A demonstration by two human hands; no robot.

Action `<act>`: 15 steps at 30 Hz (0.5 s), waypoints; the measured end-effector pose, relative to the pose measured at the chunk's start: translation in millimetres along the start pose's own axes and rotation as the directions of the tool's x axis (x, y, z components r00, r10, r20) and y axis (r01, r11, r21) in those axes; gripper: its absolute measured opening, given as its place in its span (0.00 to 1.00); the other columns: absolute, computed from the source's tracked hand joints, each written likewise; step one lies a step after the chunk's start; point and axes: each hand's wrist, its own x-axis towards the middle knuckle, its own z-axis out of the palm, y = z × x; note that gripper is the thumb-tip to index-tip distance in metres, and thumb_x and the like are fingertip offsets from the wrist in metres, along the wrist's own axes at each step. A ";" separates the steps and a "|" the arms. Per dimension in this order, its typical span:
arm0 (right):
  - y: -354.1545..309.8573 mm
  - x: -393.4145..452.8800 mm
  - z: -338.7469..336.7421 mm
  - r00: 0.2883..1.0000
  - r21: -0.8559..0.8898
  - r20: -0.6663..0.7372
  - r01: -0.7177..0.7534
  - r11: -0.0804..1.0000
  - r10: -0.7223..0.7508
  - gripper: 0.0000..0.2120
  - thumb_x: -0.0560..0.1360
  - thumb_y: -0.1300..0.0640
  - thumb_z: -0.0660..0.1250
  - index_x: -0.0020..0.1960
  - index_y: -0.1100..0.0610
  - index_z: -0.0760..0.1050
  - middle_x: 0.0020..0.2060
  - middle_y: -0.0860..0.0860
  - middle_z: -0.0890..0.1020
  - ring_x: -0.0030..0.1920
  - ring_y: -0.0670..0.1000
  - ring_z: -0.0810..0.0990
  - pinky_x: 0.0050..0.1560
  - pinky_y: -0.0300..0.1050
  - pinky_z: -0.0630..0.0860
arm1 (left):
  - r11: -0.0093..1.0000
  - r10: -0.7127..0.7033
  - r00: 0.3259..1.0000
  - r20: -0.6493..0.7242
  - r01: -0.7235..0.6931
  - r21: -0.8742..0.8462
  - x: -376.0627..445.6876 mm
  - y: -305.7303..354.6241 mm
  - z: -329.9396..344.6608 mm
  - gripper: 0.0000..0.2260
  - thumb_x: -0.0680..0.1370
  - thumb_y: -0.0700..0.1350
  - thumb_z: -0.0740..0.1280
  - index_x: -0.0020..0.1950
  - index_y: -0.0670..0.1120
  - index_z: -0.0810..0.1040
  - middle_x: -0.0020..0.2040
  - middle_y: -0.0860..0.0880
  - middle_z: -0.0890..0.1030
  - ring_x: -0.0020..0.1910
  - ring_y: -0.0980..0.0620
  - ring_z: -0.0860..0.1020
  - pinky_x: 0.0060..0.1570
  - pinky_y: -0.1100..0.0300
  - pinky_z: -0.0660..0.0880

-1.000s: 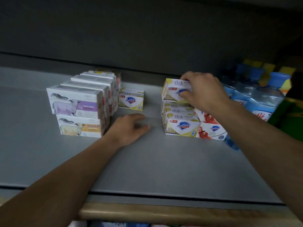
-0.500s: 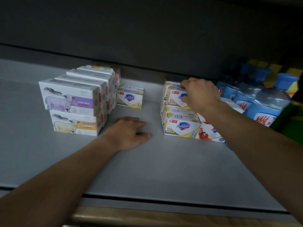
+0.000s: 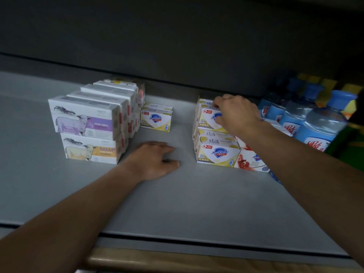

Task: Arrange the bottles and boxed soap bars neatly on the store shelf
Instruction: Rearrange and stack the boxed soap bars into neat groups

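Head view looks down onto a grey store shelf [image 3: 197, 203]. On it, the left hand [image 3: 152, 161] rests palm-down with fingers loosely curled, holding nothing, just right of a stack of sheep-printed soap boxes [image 3: 88, 131]. Behind that hand, a small yellow Safeguard box [image 3: 155, 120] sits near the back. At centre-right, the right hand [image 3: 234, 114] curls its fingers over the top box of a yellow Safeguard stack [image 3: 214, 152], gripping it. A red-printed box [image 3: 250, 161] touches that stack's right side, and blue-capped bottles [image 3: 319, 127] stand at far right.
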 end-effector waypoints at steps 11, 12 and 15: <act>-64.4 10.9 -19.1 0.975 0.408 -0.147 0.213 0.888 -0.166 0.14 0.73 0.52 0.68 0.58 0.52 0.78 0.54 0.52 0.79 0.55 0.56 0.78 0.55 0.51 0.75 | 0.948 -0.124 0.991 -0.040 0.107 -0.301 -5.9 -1.8 -17.8 0.17 0.75 0.53 0.69 0.63 0.53 0.79 0.60 0.55 0.81 0.59 0.58 0.78 0.59 0.69 0.67; -75.2 16.6 -12.4 0.977 0.427 -0.113 0.211 0.880 -0.180 0.14 0.74 0.52 0.68 0.59 0.52 0.77 0.54 0.52 0.79 0.56 0.55 0.78 0.55 0.51 0.75 | 0.937 -0.142 0.988 -0.059 0.115 -0.330 -5.5 -2.3 -17.9 0.15 0.76 0.51 0.69 0.62 0.52 0.80 0.59 0.55 0.81 0.58 0.58 0.78 0.59 0.69 0.68; -98.1 41.2 14.4 0.986 0.414 0.008 0.147 0.898 -0.165 0.17 0.75 0.52 0.69 0.63 0.53 0.75 0.59 0.53 0.78 0.59 0.56 0.77 0.58 0.49 0.74 | 0.895 -0.209 0.969 -0.130 0.136 -0.426 -3.6 -6.3 -15.8 0.12 0.76 0.47 0.68 0.59 0.50 0.81 0.56 0.55 0.83 0.57 0.58 0.79 0.61 0.67 0.69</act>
